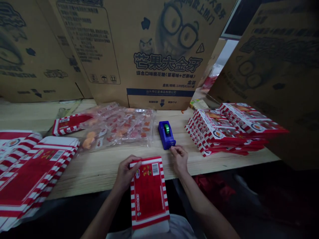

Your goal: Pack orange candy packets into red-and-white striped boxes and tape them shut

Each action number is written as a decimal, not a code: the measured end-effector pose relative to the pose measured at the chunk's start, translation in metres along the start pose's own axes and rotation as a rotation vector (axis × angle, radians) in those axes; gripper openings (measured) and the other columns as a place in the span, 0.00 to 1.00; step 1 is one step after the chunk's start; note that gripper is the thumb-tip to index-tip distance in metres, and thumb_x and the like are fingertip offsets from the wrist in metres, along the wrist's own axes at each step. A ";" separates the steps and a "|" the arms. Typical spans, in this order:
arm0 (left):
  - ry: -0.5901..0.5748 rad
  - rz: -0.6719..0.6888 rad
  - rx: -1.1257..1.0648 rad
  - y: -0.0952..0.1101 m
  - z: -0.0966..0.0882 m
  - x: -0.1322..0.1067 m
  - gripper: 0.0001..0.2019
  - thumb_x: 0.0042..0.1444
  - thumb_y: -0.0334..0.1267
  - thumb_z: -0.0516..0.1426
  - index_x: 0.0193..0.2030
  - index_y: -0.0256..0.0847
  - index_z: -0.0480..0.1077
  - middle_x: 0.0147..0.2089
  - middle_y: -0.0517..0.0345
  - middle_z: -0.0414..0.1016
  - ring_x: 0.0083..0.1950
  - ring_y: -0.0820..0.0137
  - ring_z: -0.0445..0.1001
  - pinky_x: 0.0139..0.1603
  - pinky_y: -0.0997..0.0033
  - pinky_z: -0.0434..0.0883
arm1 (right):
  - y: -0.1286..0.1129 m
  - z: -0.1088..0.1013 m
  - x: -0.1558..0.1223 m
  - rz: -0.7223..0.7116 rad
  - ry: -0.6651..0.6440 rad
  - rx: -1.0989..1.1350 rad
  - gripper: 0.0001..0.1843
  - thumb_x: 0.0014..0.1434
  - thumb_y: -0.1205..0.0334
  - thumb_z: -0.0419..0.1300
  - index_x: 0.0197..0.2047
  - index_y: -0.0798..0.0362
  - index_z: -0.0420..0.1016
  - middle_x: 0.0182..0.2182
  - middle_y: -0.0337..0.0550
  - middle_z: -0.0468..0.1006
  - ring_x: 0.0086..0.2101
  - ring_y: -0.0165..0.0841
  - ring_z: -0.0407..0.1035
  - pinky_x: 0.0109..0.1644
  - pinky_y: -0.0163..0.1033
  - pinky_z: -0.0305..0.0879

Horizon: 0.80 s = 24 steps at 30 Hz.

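My left hand (pixel 127 172) grips the top left corner of a red box with red-and-white striped edges (pixel 149 192), its barcode face up, over the table's front edge. The fingers of my right hand (pixel 179 158) are pinched together at the front end of a blue tape dispenser (pixel 164 135), where the tape comes off. Whatever sits between those fingertips is too small to see clearly, though they are at the cutting edge. A green roll of tape (pixel 166 128) sits in the dispenser.
Clear packets of sweets (pixel 124 126) lie left of the dispenser. Flat striped boxes (pixel 32 172) are piled at far left; filled boxes (pixel 224 129) are stacked on the right. Large cardboard cartons (pixel 149 39) stand along the back of the table (pixel 104 176).
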<state>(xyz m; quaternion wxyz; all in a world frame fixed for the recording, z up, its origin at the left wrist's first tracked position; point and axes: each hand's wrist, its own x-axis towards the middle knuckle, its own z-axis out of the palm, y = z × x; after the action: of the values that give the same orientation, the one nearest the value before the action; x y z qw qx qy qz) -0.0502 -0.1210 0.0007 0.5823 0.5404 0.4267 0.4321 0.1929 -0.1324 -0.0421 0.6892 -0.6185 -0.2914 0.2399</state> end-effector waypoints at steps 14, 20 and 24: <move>-0.694 -0.039 0.336 0.040 -0.008 0.044 0.08 0.48 0.40 0.63 0.30 0.37 0.77 0.27 0.59 0.77 0.29 0.71 0.72 0.33 0.75 0.67 | -0.064 0.004 -0.026 -0.057 -1.171 -0.204 0.16 0.55 0.52 0.64 0.23 0.53 0.74 0.27 0.39 0.72 0.29 0.31 0.66 0.34 0.34 0.63; -0.696 -0.012 0.348 0.037 -0.002 0.037 0.07 0.50 0.39 0.62 0.31 0.36 0.77 0.28 0.59 0.78 0.29 0.71 0.72 0.34 0.75 0.67 | -0.064 0.015 -0.042 -0.268 -1.096 -0.547 0.11 0.50 0.61 0.68 0.22 0.54 0.72 0.22 0.36 0.71 0.24 0.28 0.63 0.29 0.33 0.54; -0.701 -0.003 0.356 0.040 -0.008 0.032 0.08 0.51 0.40 0.63 0.31 0.36 0.77 0.29 0.57 0.78 0.31 0.70 0.72 0.36 0.74 0.68 | -0.062 0.011 -0.047 -0.010 -1.058 -0.416 0.11 0.49 0.56 0.68 0.28 0.54 0.74 0.22 0.35 0.74 0.24 0.29 0.65 0.28 0.33 0.56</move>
<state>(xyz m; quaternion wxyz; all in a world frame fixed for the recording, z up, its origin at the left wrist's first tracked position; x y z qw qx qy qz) -0.0514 -0.0866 0.0391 0.5907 0.7470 0.2711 0.1398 0.1497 -0.1645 0.0157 0.3140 -0.5355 -0.6411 0.4512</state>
